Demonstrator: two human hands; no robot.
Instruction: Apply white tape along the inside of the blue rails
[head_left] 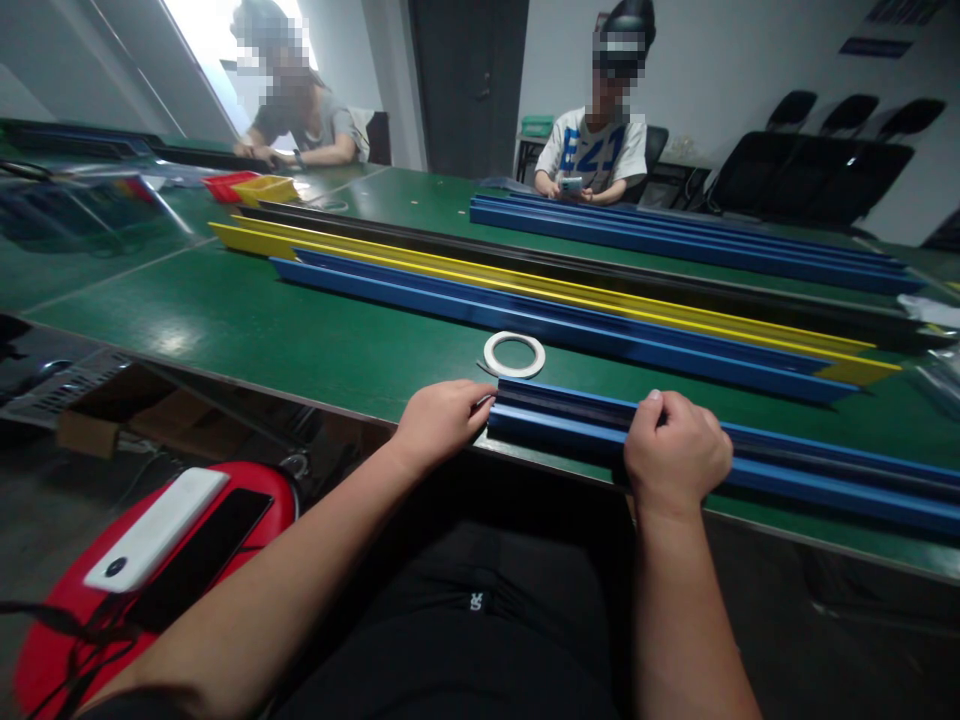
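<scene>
A long blue channel-shaped rail [559, 418] with a dark groove lies along the table's near edge, its left end in front of me. My left hand [444, 422] is closed at that end, thumb and fingers against the rail; the fingertips are partly hidden. Farther right, my right hand [675, 445] is wrapped round the same rail, thumb on top. Just beyond the left end lies a white ring-shaped roll [491, 352], flat on the table, with a short loose tail.
Across the green table [337, 355] lie another blue rail [450, 305], yellow rails [525, 285] and black rails [420, 235]. More blue rails [675, 235] are farther back. Two people sit opposite. A red stool [277, 490] at lower left carries a white device [161, 525].
</scene>
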